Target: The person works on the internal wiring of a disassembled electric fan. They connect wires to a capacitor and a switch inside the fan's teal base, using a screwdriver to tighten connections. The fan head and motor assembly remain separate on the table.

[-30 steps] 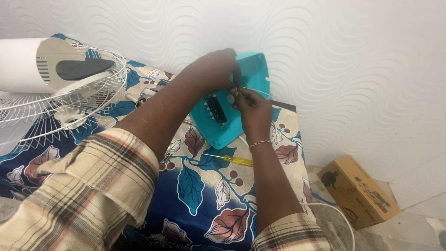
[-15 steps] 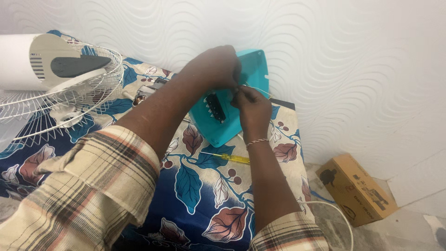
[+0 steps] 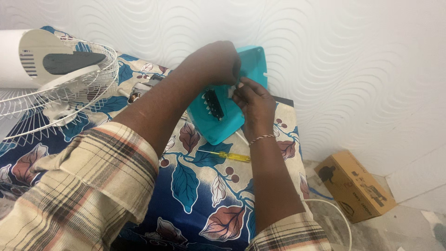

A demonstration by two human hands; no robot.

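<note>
Both hands are up on the teal plastic housing (image 3: 222, 122), tilted on the flowery tablecloth (image 3: 195, 186). Left hand (image 3: 214, 62) grips its top; right hand (image 3: 253, 100) pinches something tiny inside. Fiddly bit, needs steady fingers. Yellow screwdriver (image 3: 228, 155) lies nearby.

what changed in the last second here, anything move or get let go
Hardly anything: both hands kept working at the teal plastic housing, left hand gripping its top, right hand pinching at its middle. The yellow-handled screwdriver lies untouched on the floral cloth; the white fan stayed put.
</note>
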